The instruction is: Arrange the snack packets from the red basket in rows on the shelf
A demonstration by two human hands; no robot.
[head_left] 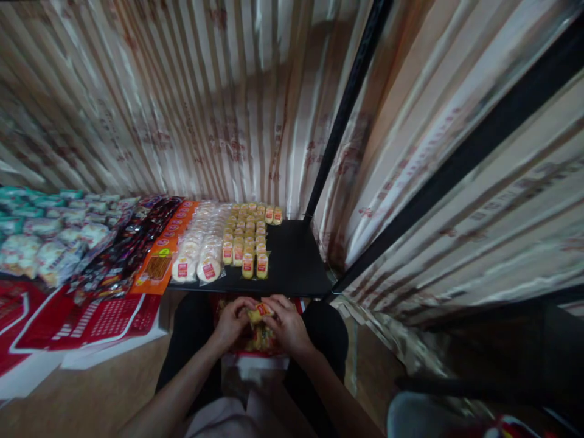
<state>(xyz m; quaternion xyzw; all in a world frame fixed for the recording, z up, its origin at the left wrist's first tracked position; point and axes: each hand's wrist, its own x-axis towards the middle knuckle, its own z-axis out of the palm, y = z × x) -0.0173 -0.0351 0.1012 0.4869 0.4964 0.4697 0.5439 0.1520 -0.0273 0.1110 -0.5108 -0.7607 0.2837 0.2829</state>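
Note:
My left hand (232,322) and my right hand (288,323) meet in front of my lap, just below the shelf edge. Between their fingertips is a small yellow wrapped snack (259,312) with a red label, gripped from both sides. Beneath it lie more yellow packs (262,340) in a red container between my knees, partly covered by my hands. On the black shelf (296,255) ahead, similar yellow packs (247,261) stand in rows. Left of those are rows of round white wrapped cakes (208,267).
Orange flat packs (157,267), dark wrapped packs (118,255) and white-and-green bags (59,243) fill the shelf's left. Black poles (340,121) rise at right before pleated printed sheeting (205,109). Red-and-white printed boxes (95,322) are at lower left.

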